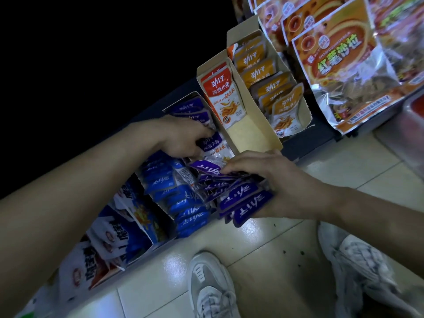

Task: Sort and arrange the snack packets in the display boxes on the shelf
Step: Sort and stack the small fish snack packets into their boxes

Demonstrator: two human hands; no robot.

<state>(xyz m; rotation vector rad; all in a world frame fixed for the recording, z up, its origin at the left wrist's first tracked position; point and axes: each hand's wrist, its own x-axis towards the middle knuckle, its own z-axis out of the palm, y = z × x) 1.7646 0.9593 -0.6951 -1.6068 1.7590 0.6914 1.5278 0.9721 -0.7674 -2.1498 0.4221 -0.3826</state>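
My right hand (270, 180) grips a stack of purple snack packets (241, 198) in front of the low shelf, fingers curled over their tops. My left hand (183, 138) reaches into the purple display box (183, 106) and pinches a purple packet (212, 143) standing there. To the right, a cardboard box (252, 127) holds a single red packet (220, 97) at its back. Beyond it, another box (305, 106) holds several orange packets (268, 86). A box of blue packets (174, 193) sits left of the purple stack.
Large orange bags (339, 60) hang at the upper right. Blue-and-white and red-and-white bags (110, 237) lean along the shelf at lower left. Below is a tiled floor (263, 260) with my two grey sneakers (213, 288). The upper left is dark.
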